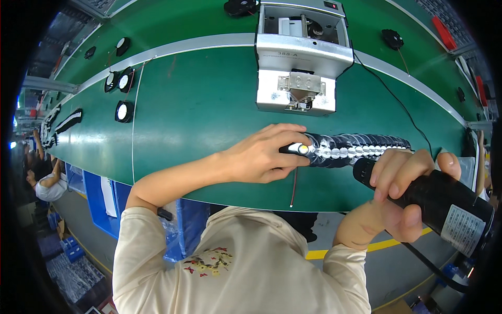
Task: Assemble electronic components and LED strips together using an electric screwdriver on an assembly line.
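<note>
A long row of small black cooling fans (361,149) with white hubs lies on the green workbench (198,104). My left hand (269,153) grips the fan (297,149) at the left end of this row, with its fingers curled over the top. A bright yellowish spot shows on that fan, and a red wire (294,188) trails from it toward the bench's near edge. Off the right end, my right hand (405,183) is wrapped round a black cylindrical corded tool (444,206) bearing a white label. Its narrower end points left, close above the row.
Beyond my hands stands a grey metal benchtop machine (303,94), its cable (397,99) running to the right. Loose fans (124,111) sit at the left and on the far green surface. Blue bins (104,204) stand below the near-left edge. Other people (49,183) are at far left.
</note>
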`<state>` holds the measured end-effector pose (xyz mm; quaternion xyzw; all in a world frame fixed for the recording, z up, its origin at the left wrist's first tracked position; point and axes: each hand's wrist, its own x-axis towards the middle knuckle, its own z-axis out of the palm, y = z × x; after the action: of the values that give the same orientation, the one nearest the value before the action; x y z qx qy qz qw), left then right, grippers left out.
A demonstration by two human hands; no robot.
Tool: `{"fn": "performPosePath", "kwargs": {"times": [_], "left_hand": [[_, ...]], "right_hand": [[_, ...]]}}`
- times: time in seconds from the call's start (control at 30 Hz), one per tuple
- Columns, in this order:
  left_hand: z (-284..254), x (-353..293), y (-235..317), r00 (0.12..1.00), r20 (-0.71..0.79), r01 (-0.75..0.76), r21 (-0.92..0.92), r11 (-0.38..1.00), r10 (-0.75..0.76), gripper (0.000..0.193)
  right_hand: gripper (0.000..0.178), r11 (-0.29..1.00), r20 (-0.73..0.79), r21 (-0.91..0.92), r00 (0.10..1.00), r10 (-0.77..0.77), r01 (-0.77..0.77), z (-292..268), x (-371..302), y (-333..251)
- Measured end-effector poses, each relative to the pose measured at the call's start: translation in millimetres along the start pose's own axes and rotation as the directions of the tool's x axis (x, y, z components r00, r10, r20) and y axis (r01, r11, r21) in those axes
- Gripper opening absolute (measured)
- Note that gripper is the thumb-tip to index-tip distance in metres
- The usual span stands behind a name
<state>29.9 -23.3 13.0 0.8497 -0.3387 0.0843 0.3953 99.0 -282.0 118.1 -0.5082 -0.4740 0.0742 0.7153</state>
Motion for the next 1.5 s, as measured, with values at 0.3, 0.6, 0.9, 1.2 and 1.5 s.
{"fn": "performPosePath", "kwargs": {"times": [0.3, 0.6, 0.9, 1.2, 1.5], "left_hand": [[8.7, 8.5, 0.5, 0.999, 0.012, 0.049, -0.023, 0.999, -0.049, 0.025], [3.1, -6.2, -4.3, 1.0, -0.013, -0.01, 0.054, 0.998, 0.011, 0.022], [-2.2, -21.2, -7.0, 0.998, -0.065, -0.011, 0.049, 0.999, 0.014, 0.021], [0.6, -26.5, -9.1, 0.996, -0.083, 0.024, 0.02, 1.0, -0.022, 0.018], [2.3, -26.5, -7.9, 0.991, -0.134, 0.029, 0.001, 1.0, -0.029, 0.014]], "right_hand": [[0.065, 0.986, -0.073, -0.108, 0.989, -0.132, 0.123, 15.8, 23.7, 7.3], [0.053, 0.99, -0.316, -0.011, 0.939, -0.138, 0.142, 42.8, 90.1, 46.4], [0.047, 0.976, -0.352, -0.207, 0.936, -0.005, -0.073, 62.9, 110.4, 68.7], [0.047, 0.997, -0.177, 0.044, 0.982, 0.065, -0.058, 60.7, 69.1, 48.4], [0.046, 0.999, -0.336, 0.026, 0.94, 0.052, -0.046, 76.9, 45.1, 62.4]]}}
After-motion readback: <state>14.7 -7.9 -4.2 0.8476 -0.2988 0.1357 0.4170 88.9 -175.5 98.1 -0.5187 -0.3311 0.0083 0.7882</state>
